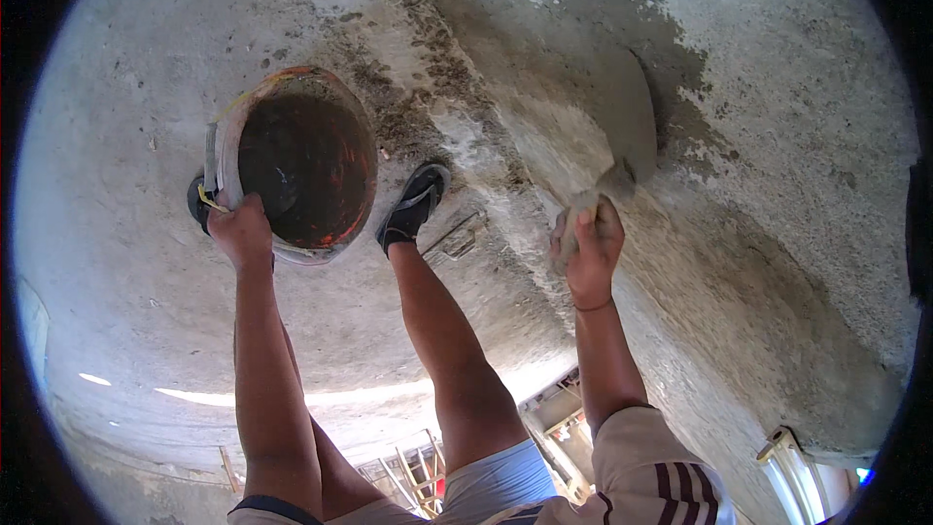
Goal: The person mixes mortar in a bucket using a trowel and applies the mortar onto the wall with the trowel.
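Note:
My left hand [241, 231] is closed on the near-left rim of a round bucket [227, 157]. Its inside is dark and smeared, with orange-red streaks showing through. In my right hand [593, 248] is the handle of a trowel [630, 112], fingers wrapped round it. The trowel's broad grey blade points away from me and lies over a dark, wet mortar patch [680, 49] on the rough concrete. Whether the blade presses on the surface, I cannot tell.
My sandalled foot [420, 196] stands just right of the bucket; the other is partly hidden behind it. Crumbly mortar bits [389, 87] lie along the concrete edge between bucket and trowel. Wooden pieces [418, 476] and a pale tube-like object [799, 472] show along the lower edge.

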Motion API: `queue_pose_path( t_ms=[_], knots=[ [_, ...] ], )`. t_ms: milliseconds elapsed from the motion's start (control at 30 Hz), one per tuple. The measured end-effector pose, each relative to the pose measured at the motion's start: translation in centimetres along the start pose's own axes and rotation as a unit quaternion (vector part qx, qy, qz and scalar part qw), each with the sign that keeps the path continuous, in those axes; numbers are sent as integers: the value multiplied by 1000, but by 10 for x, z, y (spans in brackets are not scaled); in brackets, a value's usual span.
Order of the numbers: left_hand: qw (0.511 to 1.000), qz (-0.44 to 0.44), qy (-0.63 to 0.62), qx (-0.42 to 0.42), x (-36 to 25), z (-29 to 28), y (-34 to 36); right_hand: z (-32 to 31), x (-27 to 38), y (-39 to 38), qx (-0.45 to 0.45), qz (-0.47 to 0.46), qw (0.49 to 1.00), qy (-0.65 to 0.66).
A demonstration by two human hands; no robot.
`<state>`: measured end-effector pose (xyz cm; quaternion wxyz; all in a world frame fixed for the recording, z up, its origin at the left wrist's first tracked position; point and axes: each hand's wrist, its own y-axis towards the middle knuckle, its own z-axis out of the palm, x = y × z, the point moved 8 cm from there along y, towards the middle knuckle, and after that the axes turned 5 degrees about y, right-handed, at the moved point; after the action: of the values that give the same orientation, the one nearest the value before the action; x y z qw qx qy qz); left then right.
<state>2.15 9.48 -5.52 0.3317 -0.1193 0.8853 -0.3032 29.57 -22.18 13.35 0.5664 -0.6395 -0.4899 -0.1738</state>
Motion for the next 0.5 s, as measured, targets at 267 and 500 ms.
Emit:
queue_pose_path(
  t_ms=[267,500],
  knots=[
    [999,40,9,10,-8,1,1,13,13,-8,43,-110,972,-205],
    [999,7,-26,20,-5,2,-1,35,-3,28,89,114,989,-11]
  ],
)
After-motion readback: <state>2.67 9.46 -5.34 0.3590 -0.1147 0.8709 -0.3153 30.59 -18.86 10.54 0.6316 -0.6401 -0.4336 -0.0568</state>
